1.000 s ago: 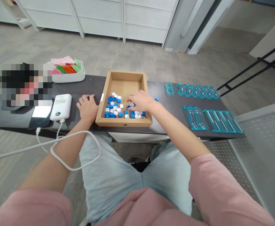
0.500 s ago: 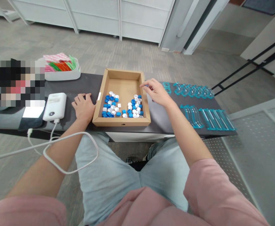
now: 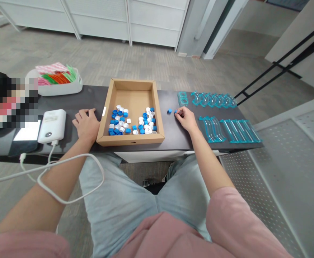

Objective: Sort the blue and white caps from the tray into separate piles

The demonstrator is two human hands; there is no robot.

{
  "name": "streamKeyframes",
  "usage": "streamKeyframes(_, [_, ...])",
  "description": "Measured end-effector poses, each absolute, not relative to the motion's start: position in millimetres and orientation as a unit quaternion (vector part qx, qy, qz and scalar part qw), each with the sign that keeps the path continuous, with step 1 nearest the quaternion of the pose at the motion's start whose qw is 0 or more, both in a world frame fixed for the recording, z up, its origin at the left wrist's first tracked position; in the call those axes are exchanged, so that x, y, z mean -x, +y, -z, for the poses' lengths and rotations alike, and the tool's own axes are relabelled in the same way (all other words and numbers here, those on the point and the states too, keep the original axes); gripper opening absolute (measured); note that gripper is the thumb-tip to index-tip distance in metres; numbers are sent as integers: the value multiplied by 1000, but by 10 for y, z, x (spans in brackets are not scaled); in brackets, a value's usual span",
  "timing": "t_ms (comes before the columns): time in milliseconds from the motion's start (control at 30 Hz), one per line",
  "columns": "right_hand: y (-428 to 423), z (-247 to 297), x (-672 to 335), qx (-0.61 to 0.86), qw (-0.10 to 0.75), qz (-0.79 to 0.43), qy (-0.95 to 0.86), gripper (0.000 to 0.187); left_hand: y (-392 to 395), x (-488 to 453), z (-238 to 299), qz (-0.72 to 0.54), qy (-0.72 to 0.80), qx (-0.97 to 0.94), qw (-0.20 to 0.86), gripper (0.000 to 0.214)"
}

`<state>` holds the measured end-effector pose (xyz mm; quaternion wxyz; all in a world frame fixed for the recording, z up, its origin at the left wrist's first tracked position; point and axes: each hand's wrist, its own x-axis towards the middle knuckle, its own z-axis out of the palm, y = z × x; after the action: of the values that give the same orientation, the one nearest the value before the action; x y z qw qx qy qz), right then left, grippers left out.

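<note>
My right hand [image 3: 186, 118] is low over the dark table, right of the cardboard box [image 3: 130, 142], its fingertips pinched on a small blue block. Just left of those fingers, another blue block [image 3: 169, 111] lies on the tabletop. Inside the box, blue and white hexagonal blocks form a left pile [image 3: 119, 123] and a right pile [image 3: 148, 123], while the far half shows bare cardboard. Flat on the table against the box's left side rests my left hand [image 3: 87, 125], fingers spread and holding nothing.
Clear teal-edged plastic pieces stand in rows at the right: curved ones [image 3: 213, 100], longer ones [image 3: 240, 131] and a small stack [image 3: 183, 99]. At left are a white power bank [image 3: 52, 125] with a cable [image 3: 73, 156], a phone [image 3: 27, 130] and a white basket [image 3: 62, 88] of colourful sticks.
My right hand has moved from the box's right rim down and right to the table. A blue block now shows on the tabletop beside it. The whole view has shifted slightly.
</note>
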<state>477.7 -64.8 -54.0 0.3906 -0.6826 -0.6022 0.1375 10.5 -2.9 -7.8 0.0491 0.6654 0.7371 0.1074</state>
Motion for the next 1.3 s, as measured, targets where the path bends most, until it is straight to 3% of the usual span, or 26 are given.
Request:
streamKeyframes(500, [-682,365,-4646,691,331,-143,-627,8,-31,-72,92,-109,731,-671,58,69])
streamKeyframes(767, [-688,303,-4645,673,427,-122,-591,16,-29,-86,113,-127,732,-668,42,67])
streamKeyframes(900, [-617,29,-4364,618,418,-96,-659,18,-29,-97,132,-143,731,-667,34,67])
streamKeyframes(1000, [-461,-258,-3974,554,327,-81,-761,20,-34,-101,128,-145,729,-668,36,68])
streamKeyframes(1167, [-112,-501,-3364,530,57,-49,-845,24,-34,-105,118,-140,731,-666,43,68])
streamKeyframes(1300, [35,-449,-3141,552,-44,-24,-832,21,-25,-104,127,-143,732,-665,46,69])
